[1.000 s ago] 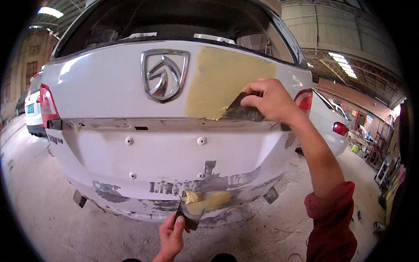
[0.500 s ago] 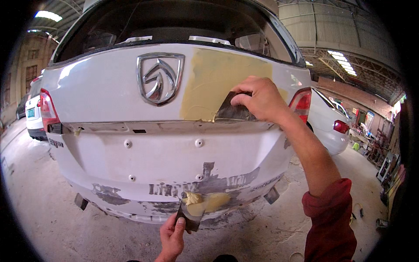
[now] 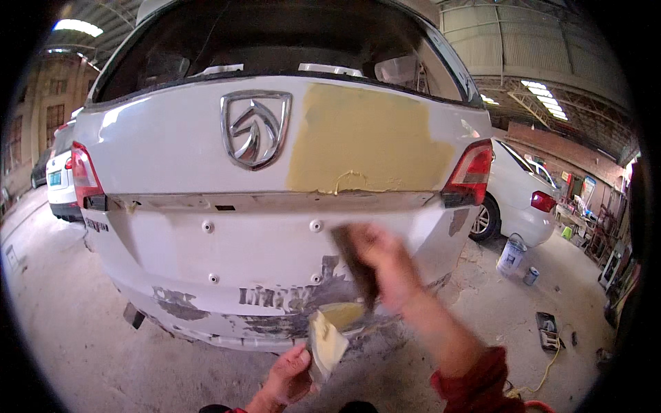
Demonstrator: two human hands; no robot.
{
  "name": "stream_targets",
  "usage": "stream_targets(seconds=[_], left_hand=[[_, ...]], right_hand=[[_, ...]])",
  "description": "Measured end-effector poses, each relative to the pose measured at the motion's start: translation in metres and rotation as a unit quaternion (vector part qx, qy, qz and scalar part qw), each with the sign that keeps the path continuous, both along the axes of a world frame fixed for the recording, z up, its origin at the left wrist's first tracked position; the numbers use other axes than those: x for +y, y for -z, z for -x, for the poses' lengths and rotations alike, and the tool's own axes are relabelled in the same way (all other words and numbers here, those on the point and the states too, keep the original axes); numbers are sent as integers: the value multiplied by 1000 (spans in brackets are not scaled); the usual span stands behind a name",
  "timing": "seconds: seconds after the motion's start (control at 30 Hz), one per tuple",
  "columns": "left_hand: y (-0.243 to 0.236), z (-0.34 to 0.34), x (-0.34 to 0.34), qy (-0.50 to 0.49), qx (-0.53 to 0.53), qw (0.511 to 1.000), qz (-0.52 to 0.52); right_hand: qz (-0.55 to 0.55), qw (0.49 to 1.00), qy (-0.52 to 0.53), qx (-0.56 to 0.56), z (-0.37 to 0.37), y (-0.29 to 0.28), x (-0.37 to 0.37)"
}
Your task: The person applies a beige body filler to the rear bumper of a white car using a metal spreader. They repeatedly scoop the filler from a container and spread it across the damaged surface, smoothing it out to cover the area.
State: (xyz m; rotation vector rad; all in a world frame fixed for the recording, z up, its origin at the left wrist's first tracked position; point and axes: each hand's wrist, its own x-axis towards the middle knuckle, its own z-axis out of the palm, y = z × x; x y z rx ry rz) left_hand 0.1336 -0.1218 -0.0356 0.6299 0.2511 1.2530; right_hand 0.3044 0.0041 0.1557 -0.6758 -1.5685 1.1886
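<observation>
The back end of a white car [image 3: 158,155] fills most of this view inside a garage, seen from just behind it, with a concrete floor [image 3: 454,358] below. Across its top runs a dark rear window [image 3: 275,41]. A second white car [image 3: 520,196] stands to the right, and another white vehicle [image 3: 62,172] shows farther off to the left. On the right half of the tailgate, under the window, lies a large, roughly 4-sided patch of yellow putty [image 3: 372,138]. A left tail lamp [image 3: 82,172] and a right tail lamp [image 3: 471,171], both partly red, flank the tailgate. Left of the patch sits a chrome shield badge [image 3: 255,131]. A white bucket [image 3: 511,255] stands on the floor at right. The 2 bare hands are in front of the lower bodywork. The right hand [image 3: 391,265], blurred below a dark red sleeve [image 3: 478,385], is closed on a dark spreader [image 3: 357,267] held below the large patch, apart from it; its exact finger positions cannot be made out. The left hand [image 3: 289,375], lower down, grips the edge of a putty-coated spreader [image 3: 327,350] with the thumb uppermost. Just behind that tool, a smaller putty patch [image 3: 342,314] covers part of the scraped grey bumper. Beside the bucket is a small can [image 3: 531,276]. Smallest of all, a thin putty ridge [image 3: 354,175] curls along the big patch's lower edge.
</observation>
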Motion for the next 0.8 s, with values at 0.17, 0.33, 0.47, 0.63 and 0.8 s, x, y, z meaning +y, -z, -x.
stream_targets(seconds=[0.17,0.33,0.47,0.63,0.8], left_hand=[[22,-9,-6,-6,59,997,40],[-7,12,-11,-109,53,993,-9],[2,42,-4,-136,-8,988,-65],[0,38,3,-184,9,983,-9],[1,40,1,-202,28,979,-6]], right_hand=[[122,980,-158,0,28,79,-36],[102,981,-148,-77,5,100,-40],[76,997,23,-25,8,74,-25],[-158,964,207,43,29,25,14],[-190,959,189,93,73,5,18]])
